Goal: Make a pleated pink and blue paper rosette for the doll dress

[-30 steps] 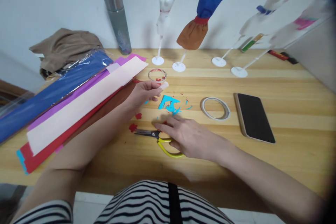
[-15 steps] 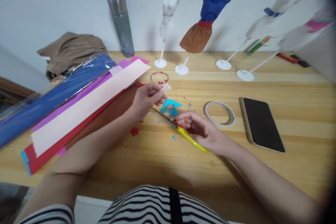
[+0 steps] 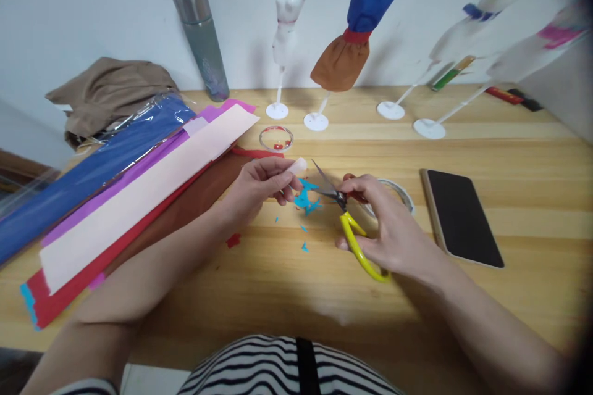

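Between thumb and fingers, my left hand [image 3: 266, 182] pinches a small pale pink piece of paper [image 3: 298, 166], which looks folded. My right hand [image 3: 386, 222] grips scissors [image 3: 341, 199] with one yellow and one red handle. Their blades are spread and point left toward the pink piece, apart from it. Beneath the blades and the left fingers lie blue paper scraps [image 3: 303, 199] on the wooden table. A red scrap [image 3: 233, 240] lies below my left wrist. Behind my right hand, a roll of white tape [image 3: 402, 192] is partly covered.
Long sheets of coloured paper, with a pale pink strip [image 3: 148, 197] on top, cover the left side. Behind stand a flask [image 3: 201, 40], a clear tape ring [image 3: 277, 139] and several small mannequins, one in a brown skirt [image 3: 341, 63]. A phone [image 3: 462, 217] lies at right.
My right hand has moved right with the scissors, and their blades have opened. My left hand still holds the pink piece, now turned slightly. The whole view has shifted a little.
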{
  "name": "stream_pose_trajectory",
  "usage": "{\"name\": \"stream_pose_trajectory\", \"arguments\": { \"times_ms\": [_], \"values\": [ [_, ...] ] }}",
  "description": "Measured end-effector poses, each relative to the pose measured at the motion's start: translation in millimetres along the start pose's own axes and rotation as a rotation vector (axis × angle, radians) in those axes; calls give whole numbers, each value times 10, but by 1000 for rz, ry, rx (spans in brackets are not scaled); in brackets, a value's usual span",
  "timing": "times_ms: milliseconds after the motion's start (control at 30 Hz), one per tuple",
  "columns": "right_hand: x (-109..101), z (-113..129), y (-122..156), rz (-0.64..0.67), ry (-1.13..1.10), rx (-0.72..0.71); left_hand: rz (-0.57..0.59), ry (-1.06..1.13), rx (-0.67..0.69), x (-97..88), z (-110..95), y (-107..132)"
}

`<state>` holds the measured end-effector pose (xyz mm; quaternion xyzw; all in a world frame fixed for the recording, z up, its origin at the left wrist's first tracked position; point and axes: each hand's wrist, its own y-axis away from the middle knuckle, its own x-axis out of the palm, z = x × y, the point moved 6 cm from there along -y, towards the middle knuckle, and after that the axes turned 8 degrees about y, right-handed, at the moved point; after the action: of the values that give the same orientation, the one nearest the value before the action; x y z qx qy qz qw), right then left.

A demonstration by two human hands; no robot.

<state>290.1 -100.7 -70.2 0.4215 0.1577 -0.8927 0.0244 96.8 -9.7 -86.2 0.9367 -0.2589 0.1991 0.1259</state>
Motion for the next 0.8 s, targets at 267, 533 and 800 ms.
{"name": "stream_pose_trajectory", "arguments": {
  "times_ms": [267,533,800],
  "values": [
    [23,119,-31,16,3,0,85,-69,18,53,53,7],
    [40,95,1,-106,31,-28,116,-45,1,57,110,35],
    [23,124,-4,-108,15,-57,126,-13,20,79,87,38]
  ]
}}
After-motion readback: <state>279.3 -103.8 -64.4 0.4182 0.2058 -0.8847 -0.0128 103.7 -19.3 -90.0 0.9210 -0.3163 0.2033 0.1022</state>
